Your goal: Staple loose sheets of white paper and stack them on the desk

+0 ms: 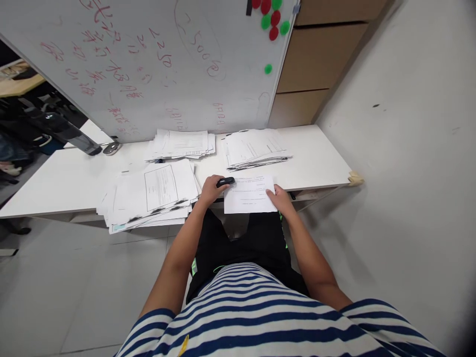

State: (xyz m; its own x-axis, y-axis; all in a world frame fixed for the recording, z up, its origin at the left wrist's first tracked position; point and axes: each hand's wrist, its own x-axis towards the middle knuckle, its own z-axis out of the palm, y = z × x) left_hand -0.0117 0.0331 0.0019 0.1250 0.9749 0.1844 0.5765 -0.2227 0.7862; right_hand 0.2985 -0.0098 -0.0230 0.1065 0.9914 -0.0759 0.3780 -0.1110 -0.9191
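Observation:
My left hand (211, 190) is closed around a small black stapler (225, 181). The stapler's front end reaches over the upper left corner of a printed paper (248, 197). I cannot tell whether its jaws are pressed together. My right hand (279, 199) grips the paper by its right edge, thumb on top. The paper is held at the table's front edge, above my lap. Just left of my left hand lies a spread pile of printed sheets (161, 191). Beyond the paper is another stack of sheets (256, 148).
A third paper stack (182, 144) sits at the back of the white table (316, 153), below a whiteboard (238, 64). A dark bottle (72, 133) and a computer mouse (112, 148) are at the left. Cardboard boxes (308, 59) and a wall (405, 148) stand at the right.

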